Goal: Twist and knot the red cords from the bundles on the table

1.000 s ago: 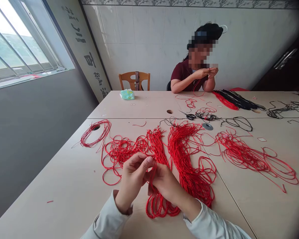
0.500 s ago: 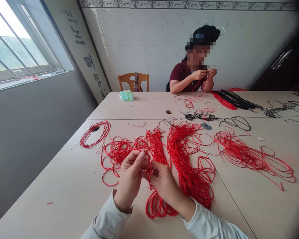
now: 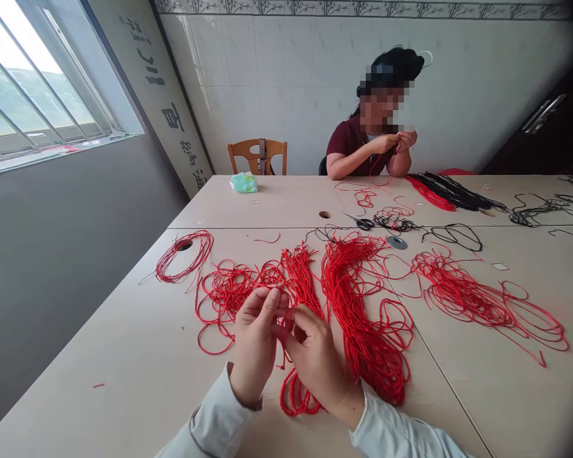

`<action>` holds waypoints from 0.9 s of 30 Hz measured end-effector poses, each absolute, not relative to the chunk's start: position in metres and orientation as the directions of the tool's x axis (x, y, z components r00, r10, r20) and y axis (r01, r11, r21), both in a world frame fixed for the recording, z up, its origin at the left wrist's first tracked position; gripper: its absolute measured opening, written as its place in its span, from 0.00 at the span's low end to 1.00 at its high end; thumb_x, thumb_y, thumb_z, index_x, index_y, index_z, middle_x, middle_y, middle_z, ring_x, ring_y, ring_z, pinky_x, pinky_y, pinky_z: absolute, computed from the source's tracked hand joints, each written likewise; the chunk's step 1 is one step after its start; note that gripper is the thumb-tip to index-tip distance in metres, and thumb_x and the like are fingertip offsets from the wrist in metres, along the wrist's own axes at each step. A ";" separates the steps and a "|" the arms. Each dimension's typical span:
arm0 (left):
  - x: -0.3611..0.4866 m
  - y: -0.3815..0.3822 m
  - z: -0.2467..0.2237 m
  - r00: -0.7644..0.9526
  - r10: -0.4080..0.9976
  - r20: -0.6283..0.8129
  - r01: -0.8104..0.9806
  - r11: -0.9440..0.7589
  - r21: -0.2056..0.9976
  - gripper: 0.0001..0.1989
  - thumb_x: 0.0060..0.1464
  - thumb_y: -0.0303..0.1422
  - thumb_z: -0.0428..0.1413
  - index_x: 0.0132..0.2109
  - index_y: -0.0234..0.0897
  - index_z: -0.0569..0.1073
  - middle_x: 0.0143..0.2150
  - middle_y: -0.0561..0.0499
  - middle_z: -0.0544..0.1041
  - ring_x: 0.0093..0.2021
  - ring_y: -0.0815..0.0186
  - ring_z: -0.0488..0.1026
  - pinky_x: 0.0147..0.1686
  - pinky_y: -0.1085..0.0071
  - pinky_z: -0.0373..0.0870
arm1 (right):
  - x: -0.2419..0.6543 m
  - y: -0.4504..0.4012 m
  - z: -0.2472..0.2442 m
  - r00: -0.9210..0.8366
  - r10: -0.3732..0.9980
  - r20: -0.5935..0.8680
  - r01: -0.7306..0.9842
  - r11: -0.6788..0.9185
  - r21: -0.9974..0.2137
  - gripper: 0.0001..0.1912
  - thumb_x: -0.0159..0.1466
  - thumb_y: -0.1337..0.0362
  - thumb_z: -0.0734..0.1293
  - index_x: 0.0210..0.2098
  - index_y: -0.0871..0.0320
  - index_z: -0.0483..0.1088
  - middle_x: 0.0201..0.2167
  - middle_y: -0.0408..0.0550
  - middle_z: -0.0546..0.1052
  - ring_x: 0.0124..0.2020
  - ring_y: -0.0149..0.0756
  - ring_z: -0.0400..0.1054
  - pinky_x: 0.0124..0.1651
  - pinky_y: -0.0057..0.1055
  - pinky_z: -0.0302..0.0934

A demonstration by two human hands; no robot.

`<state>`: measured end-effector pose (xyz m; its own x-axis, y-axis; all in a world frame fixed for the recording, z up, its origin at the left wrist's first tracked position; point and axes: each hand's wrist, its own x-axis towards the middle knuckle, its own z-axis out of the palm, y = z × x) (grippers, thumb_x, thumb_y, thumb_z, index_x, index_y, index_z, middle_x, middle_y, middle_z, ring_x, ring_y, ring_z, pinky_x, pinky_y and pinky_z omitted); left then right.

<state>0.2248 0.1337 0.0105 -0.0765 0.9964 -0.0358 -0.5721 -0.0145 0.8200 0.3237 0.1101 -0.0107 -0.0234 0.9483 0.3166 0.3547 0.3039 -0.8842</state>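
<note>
My left hand (image 3: 258,337) pinches a thin red cord between thumb and fingers, above the table (image 3: 138,356). Close beside it on the right, my right hand (image 3: 312,353) is closed on the same cord, whose end hangs between the hands. Exact finger contact is partly hidden. Behind and under my hands lies a bundle of twisted red cords (image 3: 300,277), with looped ends showing below. Right of it is a larger red cord bundle (image 3: 358,324). Tangled loose red cord (image 3: 226,286) lies behind my left hand.
A red coil (image 3: 205,254) lies at left, more red cord (image 3: 482,299) at right. Farther back are scissors (image 3: 364,223), a grey disc (image 3: 397,243), black cords (image 3: 458,191) and a green-white packet (image 3: 244,183). Across the table a person (image 3: 358,149) holds red cord.
My right hand has turned slightly and shifted a little right and down. A cord end now shows below my fingers. The whole view has shifted very slightly.
</note>
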 end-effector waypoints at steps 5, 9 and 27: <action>0.231 0.130 0.004 -0.095 0.994 -0.047 -0.521 -0.009 0.853 0.11 0.50 0.37 0.65 0.32 0.36 0.73 0.29 0.54 0.75 0.28 0.72 0.69 0.28 0.78 0.67 | 0.317 0.110 -0.014 -0.021 0.953 0.301 0.352 0.289 -0.890 0.10 0.61 0.74 0.63 0.36 0.57 0.74 0.24 0.43 0.71 0.23 0.31 0.61 0.26 0.27 0.54; 0.225 0.134 0.003 -0.076 0.997 -0.027 -0.503 -0.015 0.864 0.10 0.50 0.37 0.65 0.33 0.35 0.75 0.29 0.53 0.75 0.31 0.71 0.71 0.32 0.77 0.68 | 0.327 0.118 -0.010 -0.043 0.958 0.284 0.256 0.285 -0.924 0.07 0.63 0.69 0.65 0.30 0.57 0.74 0.24 0.43 0.70 0.26 0.32 0.63 0.30 0.28 0.58; 0.214 0.140 0.004 0.378 0.917 -0.126 -0.191 0.210 0.959 0.09 0.55 0.37 0.61 0.33 0.34 0.77 0.27 0.53 0.73 0.29 0.70 0.66 0.35 0.73 0.63 | 0.384 0.142 0.013 -0.053 0.972 0.227 0.157 0.233 -0.960 0.07 0.63 0.62 0.67 0.34 0.57 0.77 0.33 0.46 0.78 0.37 0.36 0.71 0.41 0.30 0.64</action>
